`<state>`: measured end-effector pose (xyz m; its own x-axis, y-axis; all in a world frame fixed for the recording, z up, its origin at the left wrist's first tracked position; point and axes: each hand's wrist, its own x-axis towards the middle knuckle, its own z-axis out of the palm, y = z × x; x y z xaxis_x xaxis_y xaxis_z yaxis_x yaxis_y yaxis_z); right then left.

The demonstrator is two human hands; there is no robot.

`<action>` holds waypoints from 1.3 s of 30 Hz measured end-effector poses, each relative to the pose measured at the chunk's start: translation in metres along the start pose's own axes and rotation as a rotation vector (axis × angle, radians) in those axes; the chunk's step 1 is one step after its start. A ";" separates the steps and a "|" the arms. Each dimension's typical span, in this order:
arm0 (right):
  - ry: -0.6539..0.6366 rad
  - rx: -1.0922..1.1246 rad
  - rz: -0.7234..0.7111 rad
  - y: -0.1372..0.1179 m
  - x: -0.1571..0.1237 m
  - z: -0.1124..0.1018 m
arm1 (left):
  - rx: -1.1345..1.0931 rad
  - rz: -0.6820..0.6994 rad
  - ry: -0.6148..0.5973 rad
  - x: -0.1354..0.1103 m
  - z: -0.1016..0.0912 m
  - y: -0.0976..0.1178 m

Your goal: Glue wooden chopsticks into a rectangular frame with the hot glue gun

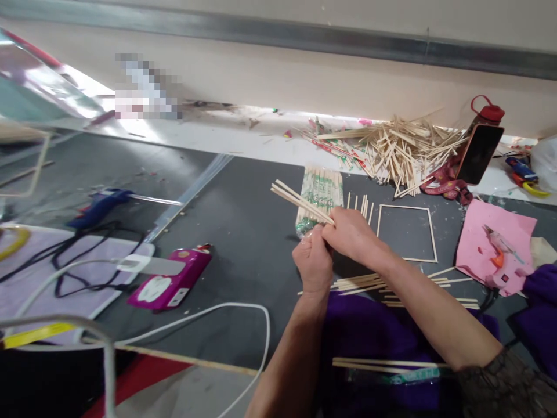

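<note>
My right hand (350, 232) is closed around a few pale wooden chopsticks (298, 200), which point up and to the left. Pressed against it, my left hand (312, 261) has its fingers closed at a crinkled clear plastic wrapper (308, 228); its fingertips are partly hidden. Just beyond both hands lies a bundle of chopsticks in green-printed wrappers (322, 188). A square frame of thin sticks (429, 232) lies to the right. Loose sticks (359, 283) spread under my right forearm, and several short ones (364, 206) stand in a row near my right hand.
A large heap of sticks (404, 148) lies at the back, beside a phone (481, 154) leaning on a red-capped bottle (491, 113). Pliers (498, 247) rest on pink paper (472, 232). Leftward are a magenta power bank (169, 281), white cable (235, 305) and blue glue gun (102, 208).
</note>
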<state>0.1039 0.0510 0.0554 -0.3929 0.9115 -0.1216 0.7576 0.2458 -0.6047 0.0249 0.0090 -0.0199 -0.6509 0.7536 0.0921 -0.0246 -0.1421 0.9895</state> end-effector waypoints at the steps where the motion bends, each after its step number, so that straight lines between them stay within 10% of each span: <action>1: 0.004 -0.001 0.016 -0.001 0.000 -0.001 | 0.019 0.022 0.000 0.001 0.000 0.000; 11: 0.101 0.060 0.070 -0.002 0.002 0.002 | 0.011 0.049 -0.024 0.002 0.003 -0.004; 21: 0.052 0.703 0.093 0.038 0.010 -0.001 | -0.420 -0.486 -0.171 0.009 -0.002 0.020; 30: 0.104 -0.006 -0.280 0.042 -0.018 0.002 | -0.349 -0.527 -0.174 0.003 0.000 0.020; 39: 0.084 -0.263 0.028 0.029 -0.014 0.001 | -0.257 -0.496 -0.265 -0.009 0.008 0.014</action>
<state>0.1311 0.0454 0.0390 -0.3333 0.9407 -0.0627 0.8813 0.2872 -0.3754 0.0359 0.0051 -0.0057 -0.3056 0.8984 -0.3155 -0.4793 0.1412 0.8662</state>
